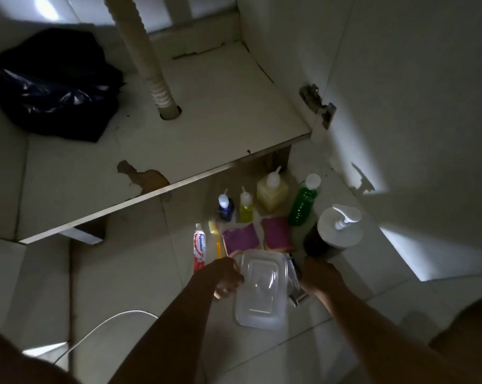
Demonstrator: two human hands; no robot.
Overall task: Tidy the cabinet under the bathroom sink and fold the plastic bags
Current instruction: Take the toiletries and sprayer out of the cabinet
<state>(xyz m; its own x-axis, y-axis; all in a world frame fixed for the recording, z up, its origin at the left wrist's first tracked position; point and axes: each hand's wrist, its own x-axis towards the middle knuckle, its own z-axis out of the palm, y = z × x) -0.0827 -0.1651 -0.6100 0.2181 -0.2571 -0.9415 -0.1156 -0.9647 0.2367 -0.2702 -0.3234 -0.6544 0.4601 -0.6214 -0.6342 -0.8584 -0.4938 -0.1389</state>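
A heap of black plastic bags (54,87) lies at the back left of the open cabinet floor (206,106). On the tiles in front, my left hand (227,277) grips the left edge of a clear plastic lidded container (262,295). My right hand (321,275) is at its right side, beside a small dark object and a metal piece (298,296); what it holds is unclear. Beyond the container lie two purple sponges (241,239), a toothpaste tube (199,249) and a yellow toothbrush (216,239).
A row of bottles stands on the floor: blue (225,207), small yellow (245,206), large yellow (271,191), green (303,202), and a dark pump bottle (331,234). The drain hose (148,59) enters the cabinet floor. The cabinet door (400,106) hangs open at right. A white cable (109,322) crosses the tiles.
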